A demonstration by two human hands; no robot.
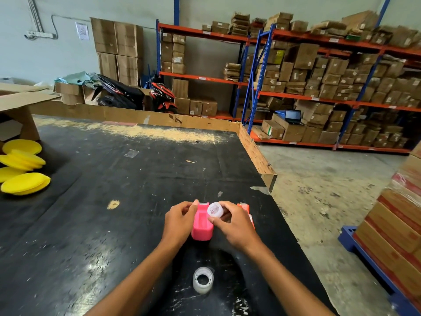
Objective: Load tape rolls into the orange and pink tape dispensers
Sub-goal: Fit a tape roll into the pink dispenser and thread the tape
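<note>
The pink tape dispenser (pixel 202 224) stands on the black table (pixel 114 190), its open well facing up. My left hand (pixel 180 221) grips its left side. My right hand (pixel 232 224) holds a clear tape roll (pixel 215 209) just above the dispenser's right front edge. The orange tape dispenser (pixel 245 209) sits right behind my right hand, mostly hidden by it. A second clear tape roll (pixel 203 280) lies on the table near me, between my forearms.
Several yellow round sponge pads (pixel 22 169) lie at the table's left edge beside an open cardboard box (pixel 20 106). A cardboard rim (pixel 257 153) borders the table's far and right sides. Stacked cartons on a blue pallet (pixel 396 236) stand to the right.
</note>
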